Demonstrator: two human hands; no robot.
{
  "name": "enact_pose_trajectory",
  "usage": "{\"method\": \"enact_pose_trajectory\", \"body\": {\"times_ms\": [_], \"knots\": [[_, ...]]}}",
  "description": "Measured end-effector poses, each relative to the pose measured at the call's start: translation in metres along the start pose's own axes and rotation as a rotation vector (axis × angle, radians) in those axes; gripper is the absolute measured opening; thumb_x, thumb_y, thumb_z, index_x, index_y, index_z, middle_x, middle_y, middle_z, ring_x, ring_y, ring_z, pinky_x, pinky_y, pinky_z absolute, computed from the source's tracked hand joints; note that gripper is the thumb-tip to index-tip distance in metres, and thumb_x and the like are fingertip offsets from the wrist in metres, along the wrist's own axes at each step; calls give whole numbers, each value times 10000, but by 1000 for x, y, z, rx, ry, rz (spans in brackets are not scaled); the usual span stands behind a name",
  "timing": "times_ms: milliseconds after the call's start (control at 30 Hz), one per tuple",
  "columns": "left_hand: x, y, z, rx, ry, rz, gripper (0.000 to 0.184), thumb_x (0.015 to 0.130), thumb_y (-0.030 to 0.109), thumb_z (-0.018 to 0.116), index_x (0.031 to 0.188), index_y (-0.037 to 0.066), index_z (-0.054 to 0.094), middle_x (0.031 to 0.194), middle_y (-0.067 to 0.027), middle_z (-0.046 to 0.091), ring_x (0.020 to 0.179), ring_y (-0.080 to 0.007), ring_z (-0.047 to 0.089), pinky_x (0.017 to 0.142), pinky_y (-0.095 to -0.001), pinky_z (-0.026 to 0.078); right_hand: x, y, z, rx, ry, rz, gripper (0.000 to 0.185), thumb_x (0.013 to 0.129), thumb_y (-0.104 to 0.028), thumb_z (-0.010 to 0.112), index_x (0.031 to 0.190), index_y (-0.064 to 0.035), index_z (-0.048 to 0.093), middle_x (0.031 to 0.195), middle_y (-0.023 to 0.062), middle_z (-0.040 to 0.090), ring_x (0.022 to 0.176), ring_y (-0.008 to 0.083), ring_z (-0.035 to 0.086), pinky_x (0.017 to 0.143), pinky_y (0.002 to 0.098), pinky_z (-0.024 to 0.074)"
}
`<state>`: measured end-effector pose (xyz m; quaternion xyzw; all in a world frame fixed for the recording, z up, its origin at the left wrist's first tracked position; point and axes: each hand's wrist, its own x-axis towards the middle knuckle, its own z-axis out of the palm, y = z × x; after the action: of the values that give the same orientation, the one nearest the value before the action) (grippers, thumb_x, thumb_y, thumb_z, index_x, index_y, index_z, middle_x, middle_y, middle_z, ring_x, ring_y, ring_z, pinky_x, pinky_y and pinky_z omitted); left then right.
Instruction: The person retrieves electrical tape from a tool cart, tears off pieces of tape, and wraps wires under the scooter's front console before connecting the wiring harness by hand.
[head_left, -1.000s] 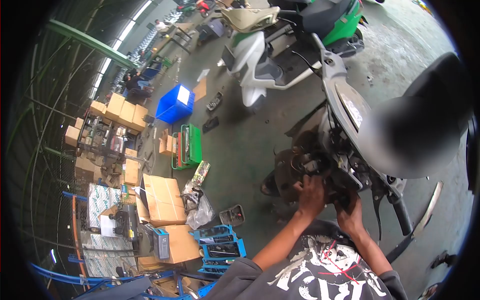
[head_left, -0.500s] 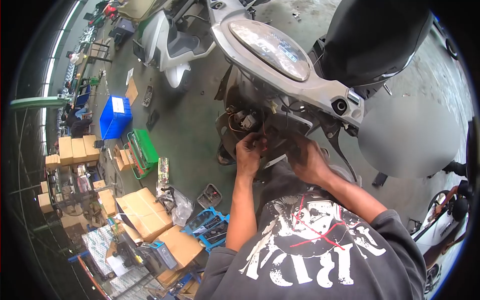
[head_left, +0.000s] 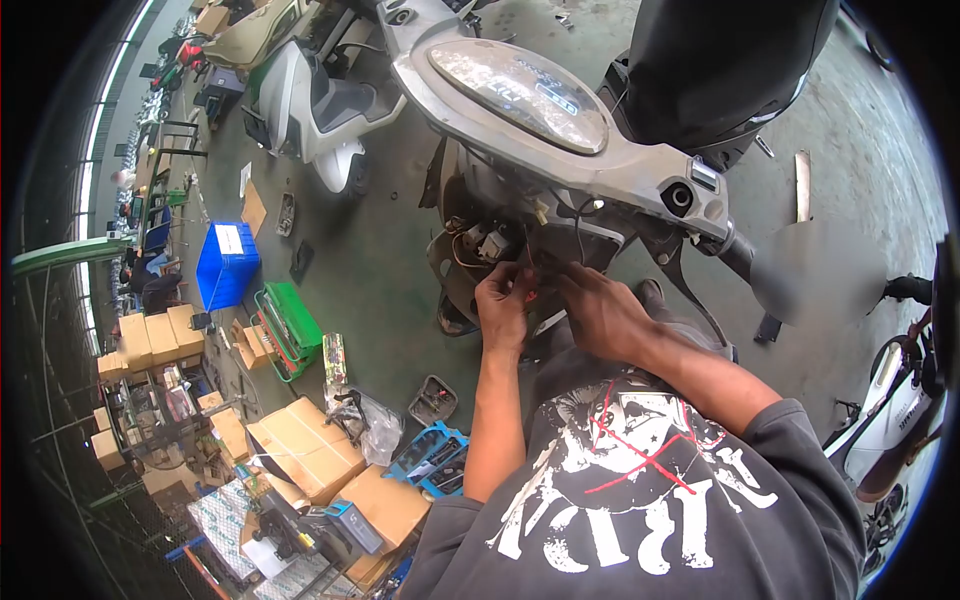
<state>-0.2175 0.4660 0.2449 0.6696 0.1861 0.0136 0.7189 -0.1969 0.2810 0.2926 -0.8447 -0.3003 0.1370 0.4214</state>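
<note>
Working at a small red piece (head_left: 531,295), low in the opened front of a scooter (head_left: 485,175), beneath the handlebar cover (head_left: 655,170) and between both hands. Looks bright against the dark cavity, yet too small for closer naming. Held low and near the body, probably for steadiness in a cramped space.

With the left hand (head_left: 500,305), curled nearly closed, thumb and fingertips together right beside the red piece; cannot tell for sure between a pinch on it and a pinch on something thin next to it. With the right hand (head_left: 608,315), angled across from the other side, bent at the fingers and tipped towards the same spot, likely for support; cannot tell the fingertip gap or anything gripped there, in such shadow.

Just past the left fingertips, see an orange wire (head_left: 458,250) and a metallic part (head_left: 492,245), uncovered, presumably for access. Higher up, see the display (head_left: 520,95), smeared pale and dusty.

Farther left on the floor, find a tray (head_left: 433,400), a blue toolbox (head_left: 425,460) and a green toolbox (head_left: 312,325), probably grouped for easy fetching. Beyond these, see cardboard boxes (head_left: 305,450) and a blue crate (head_left: 222,268).
</note>
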Motion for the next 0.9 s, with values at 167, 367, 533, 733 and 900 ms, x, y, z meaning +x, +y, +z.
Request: {"method": "enact_pose_trajectory", "body": {"times_ms": [167,367,533,733,900], "knots": [[1,7,5,-81,-10,-25,129,940,135,698,896,13,697,737,27,626,652,-34,505,595,-217,389,1,3,4,-29,57,27,549,692,-8,690,1226,-7,560,1161,185,600,1079,401,623,834,482,562],[1,-7,15,-93,49,12,130,958,130,665,877,29,680,719,41,585,637,-27,455,570,-214,329,3,0,1,87,33,122,513,718,0,667,1220,-5,561,1150,203,596,1102,417,608,818,500,551],[0,-6,15,-82,69,20,146,971,126,646,854,40,656,712,50,568,647,-26,446,577,-219,326,0,-5,-10,185,91,4,578,720,-43,681,1281,-7,549,1187,216,580,1118,405,599,835,474,548],[3,-10,3,-371,-34,5,173,949,165,733,910,8,669,867,-4,641,843,-93,551,845,-265,407,-9,-25,-36,564,16,51,645,711,-109,693,1322,7,524,1255,172,568,1152,295,573,1028,375,447],[4,-12,4,-337,57,2,198,928,245,769,889,75,675,837,27,653,753,-35,548,657,-201,385,-20,-31,-46,1037,-102,248,663,718,-104,682,1348,5,510,1261,104,569,1172,183,534,1025,329,422]]}}
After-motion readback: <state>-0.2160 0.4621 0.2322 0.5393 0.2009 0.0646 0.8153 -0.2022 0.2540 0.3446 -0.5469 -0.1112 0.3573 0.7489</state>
